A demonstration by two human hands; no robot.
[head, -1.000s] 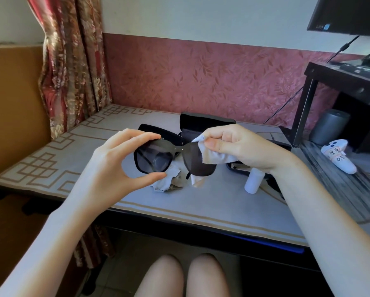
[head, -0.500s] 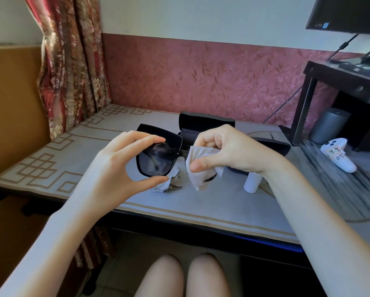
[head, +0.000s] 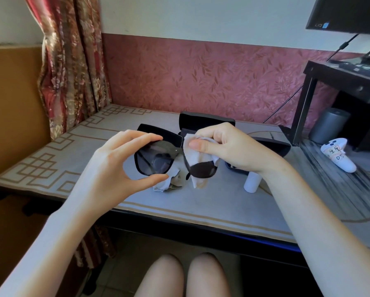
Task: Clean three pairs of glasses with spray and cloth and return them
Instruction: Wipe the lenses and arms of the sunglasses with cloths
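Observation:
Black sunglasses [head: 156,159] with dark lenses are held above the table in front of me. My left hand [head: 115,166] pinches the left lens frame between thumb and fingers. My right hand [head: 224,146] presses a white cloth [head: 198,156] against the upper half of the right lens, whose lower part shows dark below the cloth. A white spray bottle [head: 252,182] lies on the table under my right wrist. Behind the glasses an open black case [head: 205,121] stands, and another black case [head: 274,146] lies partly hidden by my right hand.
A second crumpled cloth [head: 169,184] lies on the patterned table mat [head: 51,161] below the glasses. At the right are a white controller [head: 338,155], a grey cylinder [head: 327,125] and a black stand [head: 340,82] with a monitor. A curtain [head: 72,61] hangs at the left.
My right hand has slid the cloth up the right lens, uncovering its lower part. The left hand keeps its pinch on the frame, nearly still.

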